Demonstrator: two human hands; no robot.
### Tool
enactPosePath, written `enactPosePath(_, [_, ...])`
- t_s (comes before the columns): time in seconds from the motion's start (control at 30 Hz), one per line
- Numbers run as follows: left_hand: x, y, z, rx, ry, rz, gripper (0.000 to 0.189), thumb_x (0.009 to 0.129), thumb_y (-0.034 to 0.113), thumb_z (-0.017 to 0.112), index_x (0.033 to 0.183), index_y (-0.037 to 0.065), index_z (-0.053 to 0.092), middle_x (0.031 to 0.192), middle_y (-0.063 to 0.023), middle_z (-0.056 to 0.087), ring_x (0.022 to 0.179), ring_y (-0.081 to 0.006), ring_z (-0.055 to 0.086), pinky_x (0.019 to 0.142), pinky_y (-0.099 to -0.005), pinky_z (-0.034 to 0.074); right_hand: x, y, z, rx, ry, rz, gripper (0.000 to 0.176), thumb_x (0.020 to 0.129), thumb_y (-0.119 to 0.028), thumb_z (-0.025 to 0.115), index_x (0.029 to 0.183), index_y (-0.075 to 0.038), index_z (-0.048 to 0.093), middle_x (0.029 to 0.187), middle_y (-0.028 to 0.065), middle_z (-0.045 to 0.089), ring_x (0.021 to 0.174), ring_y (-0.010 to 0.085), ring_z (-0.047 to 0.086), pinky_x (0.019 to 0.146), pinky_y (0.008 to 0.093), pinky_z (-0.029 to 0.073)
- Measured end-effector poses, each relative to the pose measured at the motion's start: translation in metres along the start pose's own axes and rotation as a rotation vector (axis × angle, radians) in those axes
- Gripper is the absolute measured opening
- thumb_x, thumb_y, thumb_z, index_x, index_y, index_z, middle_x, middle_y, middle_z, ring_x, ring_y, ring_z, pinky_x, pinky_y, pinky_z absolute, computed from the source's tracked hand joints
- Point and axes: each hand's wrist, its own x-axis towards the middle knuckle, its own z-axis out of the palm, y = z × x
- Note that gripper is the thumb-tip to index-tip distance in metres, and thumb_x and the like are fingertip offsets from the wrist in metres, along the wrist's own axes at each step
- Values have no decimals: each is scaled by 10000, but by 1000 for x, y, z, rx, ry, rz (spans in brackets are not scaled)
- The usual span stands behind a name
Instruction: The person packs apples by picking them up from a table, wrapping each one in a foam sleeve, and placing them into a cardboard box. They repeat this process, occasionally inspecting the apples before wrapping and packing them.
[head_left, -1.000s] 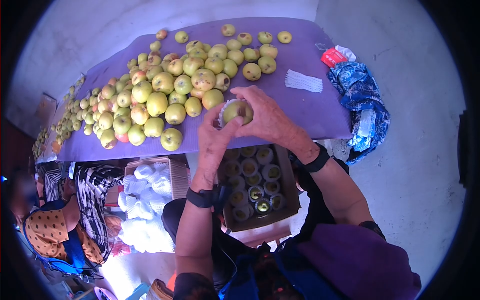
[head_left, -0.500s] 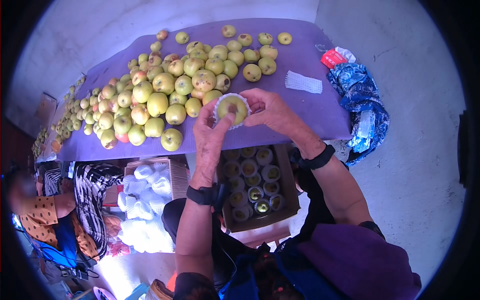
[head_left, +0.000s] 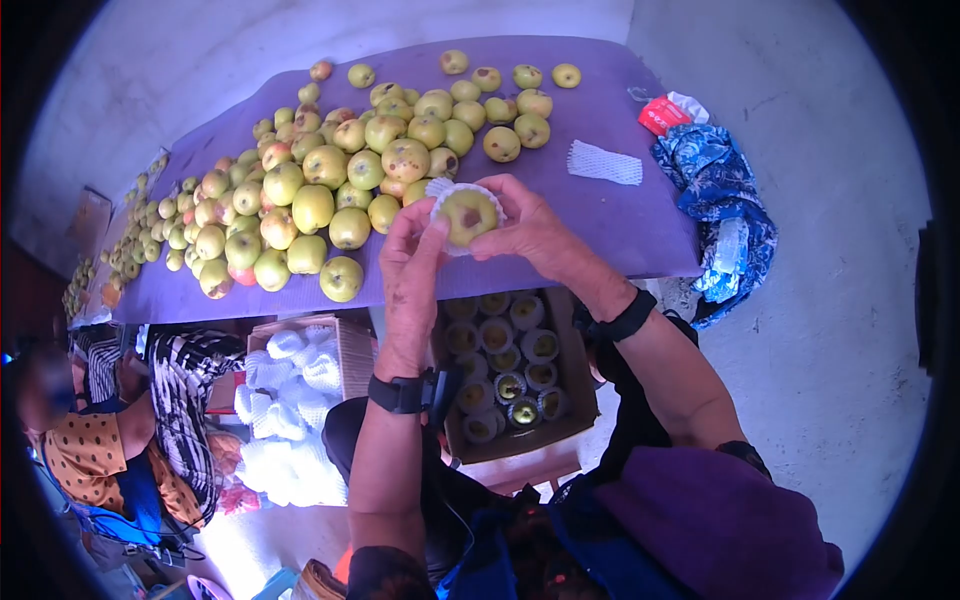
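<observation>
A yellow-green apple [head_left: 468, 214] with a brown patch sits in a white foam net sleeve [head_left: 440, 188] above the near edge of the purple-covered table [head_left: 600, 240]. Both hands close around it: my left hand [head_left: 410, 262] grips its left side, thumb on the front, and my right hand [head_left: 528, 228] grips its right side. A big heap of apples [head_left: 312, 208] spreads over the table left of my hands. Below them is a cardboard box [head_left: 578, 400] holding several rows of sleeved apples [head_left: 496, 336].
A flat foam sleeve [head_left: 604, 163] lies on the table's right, near a red packet [head_left: 664, 115] and blue patterned cloth [head_left: 715, 190]. White foam sleeves [head_left: 290, 400] fill a carton at lower left. Another person [head_left: 95, 450] sits at the far left.
The apple has tilted in my hands, and the foam sleeve's end now sticks up at its upper left. My right fingers have closed in around its side. The person at left has shifted slightly.
</observation>
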Motion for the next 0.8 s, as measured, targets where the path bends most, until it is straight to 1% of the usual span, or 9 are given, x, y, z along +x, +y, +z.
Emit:
enactPosePath(0.03, [-1, 1, 0, 35, 22, 29, 303, 893, 155, 648, 1177, 75, 579, 1037, -14, 625, 908, -88, 592, 755, -223, 498, 1, 2, 1, 0, -2, 2, 664, 694, -96, 792, 1250, -9, 438, 1131, 119, 553, 980, 168, 591, 731, 281, 543])
enactPosePath(0.07, [-2, 0, 1, 70, 45, 57, 277, 908, 183, 635, 1161, 77, 593, 1019, -3, 631, 887, -74, 592, 723, -207, 495, 2, 3, 3, -56, 19, -32, 660, 690, -93, 791, 1246, -11, 444, 1137, 111, 551, 1005, 165, 578, 778, 285, 523])
enactPosePath(0.2, [-2, -5, 0, 113, 83, 79, 240, 910, 195, 637, 1116, 74, 620, 989, 1, 635, 857, -53, 586, 677, -192, 488, 3, 6, 10, -180, 77, -114, 653, 681, -97, 791, 1235, -10, 457, 1147, 95, 551, 1067, 161, 545, 892, 292, 460])
enactPosePath(0.4, [-1, -8, -2, 117, 148, 184, 217, 907, 155, 639, 1097, 52, 637, 957, -5, 645, 812, -52, 577, 633, -193, 492, 3, 4, 19, -216, 130, -165, 668, 670, -127, 807, 1227, -5, 458, 1147, 108, 560, 1066, 177, 553, 890, 303, 463])
enactPosePath(0.47, [-4, -5, 1, 369, 201, 275, 192, 913, 120, 621, 1074, 17, 641, 898, -22, 657, 755, -63, 589, 600, -208, 499, 3, 5, 18, -288, 128, -147, 679, 679, -117, 802, 1248, -15, 446, 1155, 93, 553, 1081, 163, 540, 908, 294, 453])
enactPosePath(0.5, [-6, -3, 3, 369, 200, 275, 192, 913, 120, 621, 1074, 17, 641, 898, -22, 657, 755, -63, 589, 600, -208, 499, 3, 5, 18, -361, 127, -129, 691, 688, -107, 797, 1270, -25, 434, 1163, 78, 546, 1096, 148, 526, 925, 286, 443])
enactPosePath(0.57, [-9, 0, 6, 618, 255, 308, 159, 916, 91, 608, 1032, -11, 641, 827, -30, 656, 702, -73, 591, 585, -224, 504, 2, 7, 17, -360, 134, -113, 687, 684, -114, 800, 1260, -23, 436, 1155, 82, 550, 1086, 150, 531, 921, 287, 445])
enactPosePath(0.67, [-7, -5, 2, 767, 284, 407, 137, 914, 86, 608, 997, -19, 640, 784, -28, 647, 670, -75, 584, 597, -228, 500, 3, 11, 16, -404, 162, -124, 678, 675, -126, 806, 1237, -20, 442, 1144, 91, 556, 1070, 157, 540, 914, 293, 446])
enactPosePath(0.8, [-8, -6, 5, 702, 267, 457, 119, 917, 74, 599, 981, -18, 640, 778, -26, 637, 672, -81, 580, 615, -230, 494, 0, 6, 17, -508, 231, -185, 667, 662, -142, 814, 1205, -22, 446, 1125, 108, 561, 1052, 171, 548, 909, 306, 445])
